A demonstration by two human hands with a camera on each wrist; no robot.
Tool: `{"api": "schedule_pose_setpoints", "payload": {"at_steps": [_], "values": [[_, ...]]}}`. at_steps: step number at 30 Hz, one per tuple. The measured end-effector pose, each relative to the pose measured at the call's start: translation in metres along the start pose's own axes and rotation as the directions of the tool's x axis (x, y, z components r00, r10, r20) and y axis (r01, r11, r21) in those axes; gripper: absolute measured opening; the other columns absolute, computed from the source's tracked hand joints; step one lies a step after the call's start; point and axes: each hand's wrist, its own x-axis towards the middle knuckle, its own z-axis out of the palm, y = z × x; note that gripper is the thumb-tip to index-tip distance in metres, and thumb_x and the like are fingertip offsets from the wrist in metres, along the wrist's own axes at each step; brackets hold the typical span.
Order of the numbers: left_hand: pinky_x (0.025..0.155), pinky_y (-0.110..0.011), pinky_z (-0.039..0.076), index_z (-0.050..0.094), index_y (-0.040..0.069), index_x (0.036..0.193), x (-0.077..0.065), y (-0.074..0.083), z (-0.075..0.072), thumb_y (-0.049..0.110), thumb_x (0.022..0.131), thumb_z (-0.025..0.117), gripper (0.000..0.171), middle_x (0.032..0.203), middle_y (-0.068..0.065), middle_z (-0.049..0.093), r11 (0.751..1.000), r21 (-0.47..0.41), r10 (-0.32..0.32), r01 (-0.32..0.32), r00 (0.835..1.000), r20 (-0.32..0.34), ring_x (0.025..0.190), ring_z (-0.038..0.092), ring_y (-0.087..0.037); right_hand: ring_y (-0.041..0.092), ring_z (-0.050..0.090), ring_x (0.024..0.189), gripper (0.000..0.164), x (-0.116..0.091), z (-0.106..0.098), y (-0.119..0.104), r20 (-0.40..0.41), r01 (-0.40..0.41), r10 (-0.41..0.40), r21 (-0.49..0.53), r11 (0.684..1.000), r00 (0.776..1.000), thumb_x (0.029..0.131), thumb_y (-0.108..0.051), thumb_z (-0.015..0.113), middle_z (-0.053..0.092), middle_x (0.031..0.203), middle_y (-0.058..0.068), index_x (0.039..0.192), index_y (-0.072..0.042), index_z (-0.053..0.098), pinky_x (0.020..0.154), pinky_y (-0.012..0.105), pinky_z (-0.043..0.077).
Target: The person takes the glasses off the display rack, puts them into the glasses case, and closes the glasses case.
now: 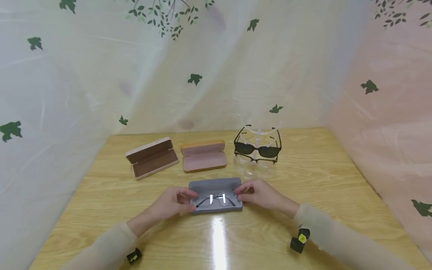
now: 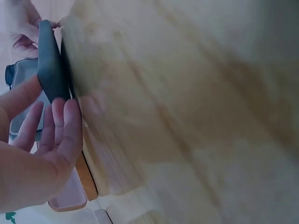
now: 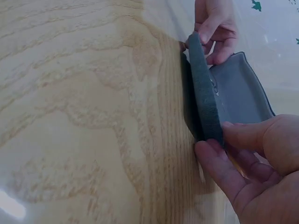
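In the head view, an open grey glasses case (image 1: pixel 216 184) stands on the table with its lid leaning back. A pair of thin-rimmed eyeglasses (image 1: pixel 223 199) lies inside it, temples folded. My left hand (image 1: pixel 170 203) holds the left end of the case. At the opposite end, my right hand (image 1: pixel 262 195) pinches it. From the left wrist, the thumb shows on the rim of the case (image 2: pixel 50 63) and fingertips along its underside. The right wrist view has thumb and fingers on either side of the case wall (image 3: pixel 206 93); the eyeglasses are mostly hidden there.
Behind stand two more open cases, one with a brown lining (image 1: pixel 156 164) and one orange with a pink lining (image 1: pixel 204 161). To their right, a clear display stand (image 1: pixel 258 135) bears dark sunglasses (image 1: pixel 268 152) and black-framed glasses (image 1: pixel 266 161). A leaf-patterned curtain (image 1: pixel 222 93) hangs behind the table.
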Motion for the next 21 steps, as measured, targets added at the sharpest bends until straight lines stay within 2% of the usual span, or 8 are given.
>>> {"api": "schedule_pose_setpoints", "payload": {"at_steps": [4, 7, 11, 15, 18, 21], "values": [[0.071, -0.029, 0.059, 0.068, -0.003, 0.123, 0.003, -0.001, -0.002, 0.003, 0.084, 0.081, 0.042, 0.115, -0.017, 0.070, 1.000, 0.026, 0.015, -0.014, 0.999, -0.045, 0.087, 0.069, -0.022, 0.024, 0.071, 0.086, 0.023, 0.002, -0.002, 0.001, 0.001, 0.001, -0.001, 0.031, 1.000, 1.000, 0.090, 0.002, 0.073, 0.071, 0.111, 0.019, 0.112, 0.007, 0.072, 0.071, 0.030, 0.061], [0.075, -0.030, 0.060, 0.068, -0.004, 0.122, 0.004, -0.003, -0.003, 0.002, 0.084, 0.081, 0.041, 0.122, -0.019, 0.069, 1.000, 0.018, 0.012, -0.011, 0.999, -0.048, 0.091, 0.071, -0.024, 0.026, 0.071, 0.089, 0.022, 0.003, -0.003, 0.003, 0.003, -0.020, 0.020, 0.064, 0.998, 1.000, 0.091, 0.002, 0.072, 0.071, 0.113, 0.021, 0.113, 0.007, 0.072, 0.072, 0.031, 0.062], [0.079, -0.030, 0.060, 0.069, -0.005, 0.119, 0.004, -0.005, -0.005, 0.003, 0.084, 0.081, 0.038, 0.120, -0.019, 0.070, 1.000, 0.017, 0.024, -0.024, 0.999, -0.025, 0.094, 0.072, -0.024, 0.025, 0.072, 0.091, 0.020, 0.002, -0.006, 0.005, 0.009, -0.046, 0.045, 0.104, 0.994, 0.999, 0.094, -0.001, 0.070, 0.071, 0.113, 0.019, 0.112, 0.007, 0.072, 0.073, 0.034, 0.062], [0.081, -0.029, 0.058, 0.072, -0.002, 0.116, 0.004, -0.005, -0.009, 0.007, 0.085, 0.081, 0.033, 0.114, -0.016, 0.072, 0.999, 0.031, 0.043, -0.042, 0.999, -0.030, 0.093, 0.071, -0.022, 0.029, 0.071, 0.093, 0.021, 0.000, -0.015, 0.003, 0.014, -0.084, 0.083, 0.173, 0.981, 0.996, 0.098, -0.008, 0.068, 0.069, 0.113, 0.019, 0.114, 0.006, 0.071, 0.075, 0.040, 0.062], [0.079, -0.031, 0.059, 0.072, -0.002, 0.111, 0.004, -0.004, -0.013, 0.011, 0.086, 0.082, 0.030, 0.110, -0.015, 0.073, 1.000, 0.017, 0.027, -0.026, 0.998, -0.059, 0.091, 0.071, -0.021, 0.035, 0.070, 0.096, 0.029, -0.002, -0.022, 0.001, 0.013, -0.109, 0.109, 0.230, 0.967, 0.994, 0.100, -0.014, 0.067, 0.065, 0.113, 0.021, 0.119, 0.008, 0.065, 0.077, 0.045, 0.062], [0.077, -0.036, 0.061, 0.066, -0.004, 0.111, 0.004, -0.001, -0.015, 0.018, 0.085, 0.084, 0.038, 0.110, -0.015, 0.070, 0.998, -0.049, -0.029, 0.026, 0.997, -0.075, 0.091, 0.071, -0.023, 0.039, 0.068, 0.098, 0.043, -0.002, -0.028, 0.000, 0.026, -0.138, 0.136, 0.279, 0.950, 0.990, 0.101, -0.021, 0.066, 0.061, 0.116, 0.024, 0.129, 0.009, 0.055, 0.079, 0.048, 0.061]]}}
